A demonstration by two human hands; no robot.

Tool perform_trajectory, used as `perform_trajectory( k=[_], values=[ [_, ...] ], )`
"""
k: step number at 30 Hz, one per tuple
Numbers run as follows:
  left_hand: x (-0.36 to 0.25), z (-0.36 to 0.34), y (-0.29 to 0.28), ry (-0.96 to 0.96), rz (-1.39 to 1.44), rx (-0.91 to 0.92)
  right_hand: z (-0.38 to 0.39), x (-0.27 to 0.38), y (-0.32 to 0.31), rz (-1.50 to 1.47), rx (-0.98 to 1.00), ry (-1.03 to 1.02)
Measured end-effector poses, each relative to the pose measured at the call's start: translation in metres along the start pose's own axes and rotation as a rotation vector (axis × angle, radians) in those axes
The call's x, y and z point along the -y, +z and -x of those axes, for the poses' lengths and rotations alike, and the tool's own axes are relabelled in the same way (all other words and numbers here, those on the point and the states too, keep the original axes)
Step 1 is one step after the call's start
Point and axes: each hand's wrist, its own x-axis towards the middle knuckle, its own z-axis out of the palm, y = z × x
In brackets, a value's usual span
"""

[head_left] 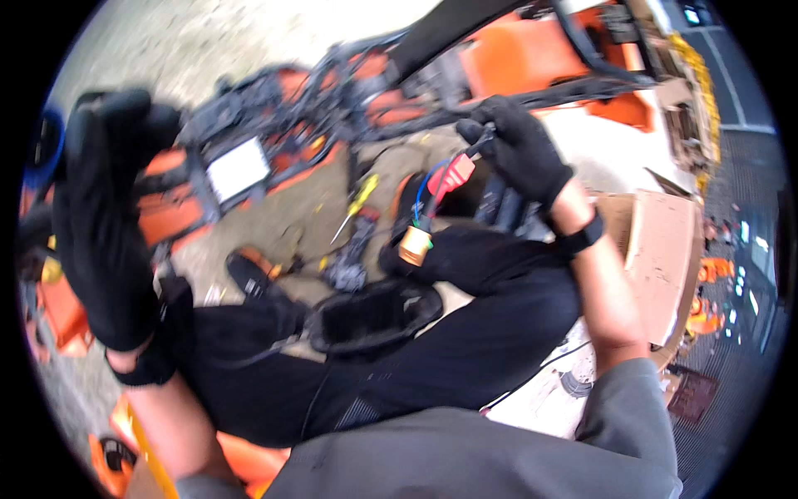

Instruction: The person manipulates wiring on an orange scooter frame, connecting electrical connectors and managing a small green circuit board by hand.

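My right hand (524,150), in a black glove, is closed round the dark end of a short wiring harness. From it hang a red connector (454,175), a thin blue wire and a yellow connector (415,246) above my right thigh. My left hand (108,208), also gloved in black, is raised at the far left, near the camera. Its fingers are loosely bent and blurred, and nothing shows in them. A screwdriver (357,206) with a yellow handle lies on the floor between my feet, beside a dark tool (349,262) with some red on it.
An orange and black machine frame (332,100) with bundled cables stretches across in front of me, carrying a white panel (238,170). A black open bin (376,316) sits between my legs. Cardboard (661,258) stands at the right. Orange parts (62,316) lie at the left.
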Motion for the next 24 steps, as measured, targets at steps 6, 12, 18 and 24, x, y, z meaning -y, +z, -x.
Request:
perform_trajectory(
  k=[6,12,18,24],
  values=[
    [-0.019,-0.003,0.022,-0.111,0.232,-0.204,0.001,0.01,-0.036,-0.297,-0.239,0.254],
    [-0.025,-0.009,0.027,-0.334,0.351,-0.083,0.021,-0.019,-0.028,-0.216,-0.284,0.005],
    [-0.056,-0.001,0.04,-0.498,0.507,0.326,0.019,0.012,-0.023,-0.022,-0.124,-0.187],
    [-0.067,0.003,0.042,-0.521,0.575,0.76,0.016,0.009,-0.012,-0.07,-0.092,-0.01]
  ],
)
